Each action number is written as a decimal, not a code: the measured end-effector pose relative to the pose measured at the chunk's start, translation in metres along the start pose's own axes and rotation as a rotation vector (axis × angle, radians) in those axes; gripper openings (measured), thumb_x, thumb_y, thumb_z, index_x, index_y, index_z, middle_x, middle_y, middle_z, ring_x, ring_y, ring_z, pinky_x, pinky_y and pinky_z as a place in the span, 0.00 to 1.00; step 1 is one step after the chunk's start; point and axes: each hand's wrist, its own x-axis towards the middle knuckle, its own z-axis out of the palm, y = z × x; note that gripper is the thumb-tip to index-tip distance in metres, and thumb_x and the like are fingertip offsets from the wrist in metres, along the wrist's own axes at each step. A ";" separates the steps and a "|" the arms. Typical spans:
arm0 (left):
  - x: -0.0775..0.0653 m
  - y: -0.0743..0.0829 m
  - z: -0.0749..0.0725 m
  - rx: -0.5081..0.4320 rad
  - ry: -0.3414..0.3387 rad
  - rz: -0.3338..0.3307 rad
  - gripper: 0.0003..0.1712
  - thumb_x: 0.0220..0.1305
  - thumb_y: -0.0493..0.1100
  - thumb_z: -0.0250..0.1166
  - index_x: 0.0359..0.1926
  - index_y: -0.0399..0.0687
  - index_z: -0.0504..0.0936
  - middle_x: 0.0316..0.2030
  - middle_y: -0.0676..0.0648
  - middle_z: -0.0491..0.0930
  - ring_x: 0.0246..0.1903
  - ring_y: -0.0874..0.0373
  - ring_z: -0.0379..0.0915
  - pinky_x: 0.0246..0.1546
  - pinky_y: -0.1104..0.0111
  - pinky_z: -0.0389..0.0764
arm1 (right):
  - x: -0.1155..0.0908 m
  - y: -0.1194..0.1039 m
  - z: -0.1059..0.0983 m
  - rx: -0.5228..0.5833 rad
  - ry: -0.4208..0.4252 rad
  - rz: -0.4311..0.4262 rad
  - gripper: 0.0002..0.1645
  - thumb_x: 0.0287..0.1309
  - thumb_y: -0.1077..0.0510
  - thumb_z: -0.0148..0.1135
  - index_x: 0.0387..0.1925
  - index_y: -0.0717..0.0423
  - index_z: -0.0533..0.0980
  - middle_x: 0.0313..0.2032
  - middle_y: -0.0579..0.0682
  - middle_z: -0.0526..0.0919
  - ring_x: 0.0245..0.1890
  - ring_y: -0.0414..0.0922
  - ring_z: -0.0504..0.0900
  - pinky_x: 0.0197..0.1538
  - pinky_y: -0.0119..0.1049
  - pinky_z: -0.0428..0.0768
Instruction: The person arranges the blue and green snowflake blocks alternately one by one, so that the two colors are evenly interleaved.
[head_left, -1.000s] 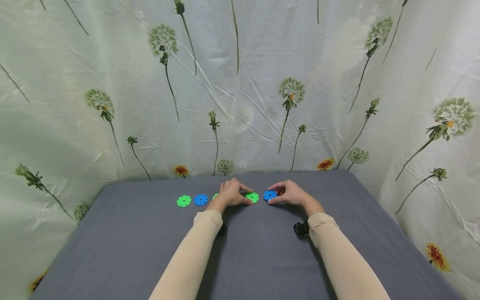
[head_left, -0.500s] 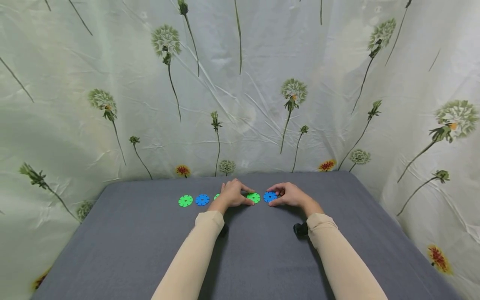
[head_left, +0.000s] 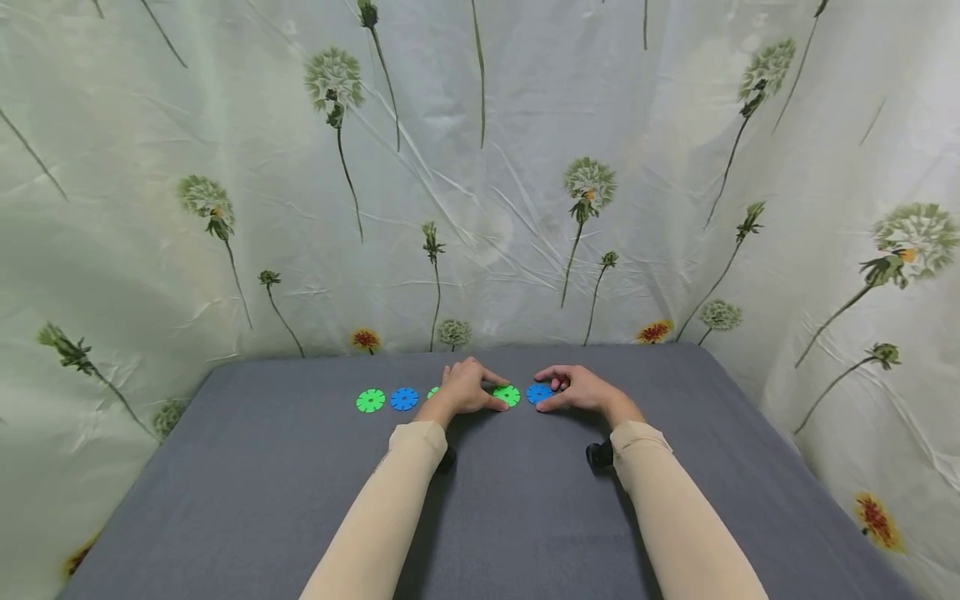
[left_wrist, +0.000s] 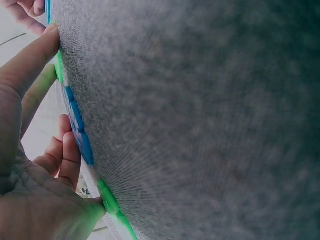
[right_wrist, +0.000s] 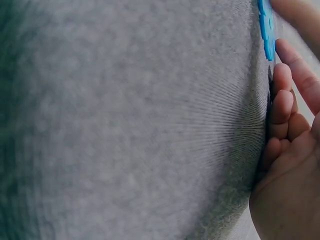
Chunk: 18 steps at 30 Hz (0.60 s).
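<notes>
My left hand (head_left: 463,387) holds a green notched plastic disc (head_left: 508,395) by opposite edges, thumb and index finger either side of it. The disc lies flat on the grey cloth. Just to its right, my right hand (head_left: 583,390) has its thumb and index finger at the edges of a blue notched disc (head_left: 537,392), also flat. Under the left palm, a second blue disc (left_wrist: 77,125) shows in the left wrist view, hidden from the head view. Another green disc (head_left: 432,392) peeks out left of the left hand, mostly covered.
Further left in the same row lie a blue disc (head_left: 404,399) and a green disc (head_left: 371,401). The grey cloth-covered table (head_left: 525,517) ends at the back against a flower-printed curtain (head_left: 495,208). Dark wrist cameras (head_left: 599,457) hang below both wrists.
The blue disc at my right hand has settled flat beside the green one, and the right fingers have spread slightly. My left hand stays at the green disc. The head view shifts slightly.
</notes>
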 end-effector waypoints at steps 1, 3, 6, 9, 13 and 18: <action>0.000 0.000 0.000 0.000 0.000 -0.002 0.24 0.61 0.57 0.81 0.59 0.69 0.91 0.73 0.41 0.74 0.78 0.38 0.62 0.81 0.30 0.46 | 0.000 -0.001 0.000 0.006 0.001 0.007 0.32 0.64 0.52 0.78 0.66 0.59 0.81 0.37 0.47 0.75 0.36 0.44 0.69 0.43 0.36 0.68; -0.001 0.001 -0.001 -0.001 0.001 -0.008 0.24 0.61 0.57 0.81 0.58 0.69 0.92 0.73 0.41 0.74 0.78 0.38 0.61 0.82 0.31 0.46 | 0.001 -0.002 0.000 0.009 0.005 0.009 0.30 0.67 0.50 0.75 0.65 0.60 0.81 0.36 0.47 0.76 0.35 0.44 0.70 0.42 0.36 0.69; 0.000 0.002 0.000 -0.005 0.004 -0.008 0.24 0.61 0.57 0.82 0.58 0.68 0.92 0.73 0.40 0.74 0.78 0.37 0.61 0.82 0.31 0.46 | 0.001 -0.001 0.000 0.005 0.019 0.014 0.29 0.70 0.49 0.72 0.64 0.61 0.81 0.34 0.46 0.77 0.33 0.43 0.70 0.40 0.36 0.70; 0.000 0.002 0.002 -0.001 0.004 -0.010 0.24 0.61 0.57 0.82 0.58 0.68 0.92 0.73 0.40 0.74 0.78 0.37 0.61 0.82 0.31 0.46 | -0.001 0.000 0.000 0.007 0.038 0.023 0.28 0.72 0.48 0.70 0.64 0.61 0.81 0.34 0.45 0.77 0.34 0.42 0.71 0.41 0.35 0.70; 0.000 0.004 0.004 0.007 -0.004 -0.014 0.24 0.61 0.56 0.82 0.59 0.68 0.92 0.73 0.40 0.74 0.79 0.38 0.60 0.82 0.32 0.46 | -0.004 0.002 0.002 0.017 0.056 0.027 0.28 0.73 0.47 0.69 0.64 0.61 0.81 0.35 0.46 0.78 0.35 0.42 0.72 0.42 0.35 0.71; -0.002 0.007 0.003 0.025 -0.018 -0.010 0.24 0.62 0.56 0.81 0.59 0.68 0.91 0.72 0.40 0.74 0.78 0.38 0.61 0.82 0.31 0.47 | -0.007 0.004 0.003 0.036 0.084 0.019 0.27 0.73 0.48 0.68 0.63 0.63 0.81 0.35 0.47 0.78 0.35 0.43 0.72 0.43 0.36 0.71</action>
